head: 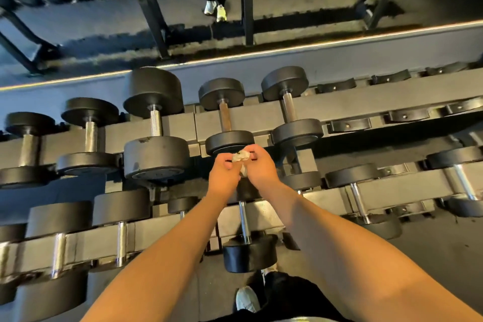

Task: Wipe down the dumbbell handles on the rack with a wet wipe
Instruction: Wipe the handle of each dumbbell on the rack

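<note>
The left hand [223, 176] and the right hand [262, 167] meet with fingers curled, both pinching a crumpled white wet wipe [241, 156] between them. The wipe sits just in front of the near head of the middle dumbbell [225, 115] on the rack [339, 104]. A larger dumbbell [155, 123] lies left of the middle dumbbell.

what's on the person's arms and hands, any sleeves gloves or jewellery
Left arm and right arm are bare, no sleeves in view. Left hand and right hand wear no gloves; no watch, band or ring shows.
</note>
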`<control>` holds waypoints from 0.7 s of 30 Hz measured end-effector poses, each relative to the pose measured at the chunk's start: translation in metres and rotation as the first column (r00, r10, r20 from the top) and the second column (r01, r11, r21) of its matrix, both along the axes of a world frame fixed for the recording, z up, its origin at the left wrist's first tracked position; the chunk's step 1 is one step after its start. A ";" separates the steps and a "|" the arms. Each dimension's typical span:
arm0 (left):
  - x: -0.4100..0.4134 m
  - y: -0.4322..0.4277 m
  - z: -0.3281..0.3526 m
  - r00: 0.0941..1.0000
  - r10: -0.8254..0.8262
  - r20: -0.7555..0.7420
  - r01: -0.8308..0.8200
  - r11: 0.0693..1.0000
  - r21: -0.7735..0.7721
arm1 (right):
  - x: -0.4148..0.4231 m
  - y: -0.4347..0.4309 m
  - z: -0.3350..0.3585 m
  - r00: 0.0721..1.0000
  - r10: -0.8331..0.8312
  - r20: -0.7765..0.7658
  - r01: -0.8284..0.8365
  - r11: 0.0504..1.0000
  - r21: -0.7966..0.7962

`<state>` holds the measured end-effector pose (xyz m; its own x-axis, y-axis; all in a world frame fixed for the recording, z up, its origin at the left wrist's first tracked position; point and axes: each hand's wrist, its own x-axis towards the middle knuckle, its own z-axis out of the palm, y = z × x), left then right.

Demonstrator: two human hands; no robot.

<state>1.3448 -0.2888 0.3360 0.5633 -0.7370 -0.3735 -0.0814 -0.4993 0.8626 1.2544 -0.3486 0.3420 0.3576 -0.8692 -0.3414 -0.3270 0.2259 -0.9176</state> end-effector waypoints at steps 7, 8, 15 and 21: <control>0.024 -0.048 -0.003 0.998 -0.040 0.046 0.043 0.997 -0.066 | 0.020 -0.055 -0.002 1.000 0.007 -0.023 -0.010 0.993 -0.118; 0.027 -0.055 -0.002 0.998 -0.035 0.050 0.039 0.996 -0.081 | 0.024 -0.063 -0.002 0.999 0.041 -0.032 -0.044 0.991 -0.123; 0.069 -0.088 -0.007 0.968 0.130 0.217 -0.112 0.989 -0.093 | 0.060 -0.109 -0.007 0.997 0.082 -0.003 -0.082 0.992 -0.100; 0.108 -0.130 -0.032 0.978 0.109 0.178 -0.121 0.991 0.057 | 0.099 -0.137 -0.032 0.995 0.098 -0.034 -0.093 0.989 0.117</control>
<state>1.4532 -0.4193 0.3043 0.7036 -0.6402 -0.3084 -0.1661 -0.5702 0.8045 1.3538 -0.4853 0.3098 0.4215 -0.7856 -0.4530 -0.3877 0.2955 -0.8731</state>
